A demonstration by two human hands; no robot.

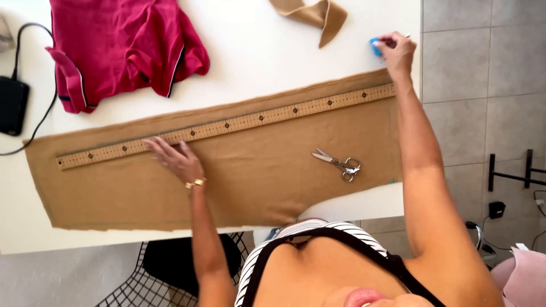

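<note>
A white table (256, 51) fills most of the head view, and on it lies a long piece of tan fabric (239, 176), spread flat and running slightly uphill from the left edge toward the right edge of the tabletop. Above it, at the upper left, a crumpled red garment with dark trim (119, 45) sits apart from the tan cloth, and a smaller folded tan scrap (313, 14) lies near the top edge. A long wooden ruler (227, 123) rests along the upper border of the fabric, following its slant from end to end.

The left hand (176, 159) lies open, fingers spread, pressing down on the fabric with the fingertips reaching the lower edge of the ruler; a gold bracelet (195, 183) circles that wrist. The right hand (396, 52) is at the far right end of the ruler, by the table corner, its fingers closed around a small blue object (375, 46), possibly a piece of tailor's chalk, though most of it is hidden by the fingers.

Metal scissors (339, 162) lie shut on the fabric below the ruler, well apart from both hands. A black box with a cable (11, 105) sits at the table's left edge.
</note>
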